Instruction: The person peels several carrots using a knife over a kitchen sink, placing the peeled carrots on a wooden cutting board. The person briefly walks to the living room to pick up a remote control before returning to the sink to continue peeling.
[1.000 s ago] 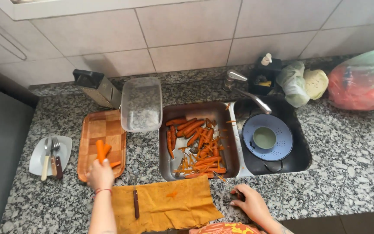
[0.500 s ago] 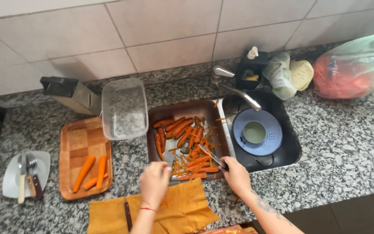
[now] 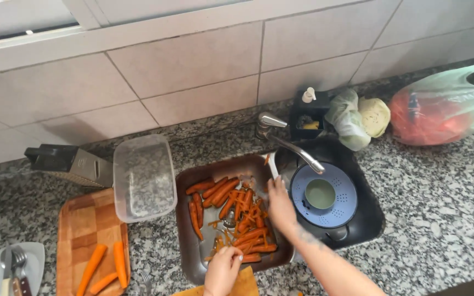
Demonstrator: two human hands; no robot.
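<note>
Both hands have moved off the counter's front edge into the sink basin (image 3: pixel 190 181). The left hand (image 3: pixel 223 269) now closes on a carrot (image 3: pixel 250 257) at its front edge. The right hand (image 3: pixel 280 204) lies open over the carrot pile (image 3: pixel 237 211) by the right rim; three peeled carrots (image 3: pixel 105 267) stay on the wooden board (image 3: pixel 80 219).

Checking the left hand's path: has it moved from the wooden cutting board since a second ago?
Yes. The left hand has gone rightward, off the wooden cutting board, to the near edge of the sink basin holding the carrots.
</note>
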